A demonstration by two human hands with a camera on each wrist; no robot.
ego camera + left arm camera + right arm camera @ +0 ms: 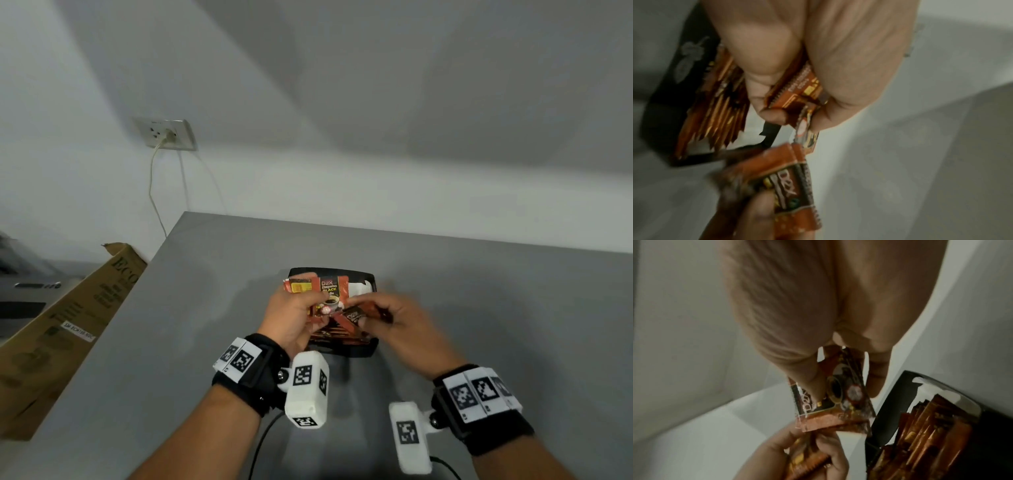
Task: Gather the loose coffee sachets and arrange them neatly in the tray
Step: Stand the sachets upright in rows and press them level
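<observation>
I see the grey table [479, 308] with the black tray [371, 278] at centre, already part-filled with sachets standing on edge, and both hands just above it. My left hand [291, 318] at 9 o'clock of the tray has thumb and fingers clamped on a small stack of sachets [322, 294]; my right hand [407, 329] at 3 o'clock pinches a single sachet [354, 315] touching that stack. I'd square the single one against the stack, edges flush, before lowering the lot into the free end of the tray.

Head view evenly lit, soft shadows on wall [376, 85], edges bowed. Wrist views dim, motion-blurred; white glare on tray rim [929, 387].
</observation>
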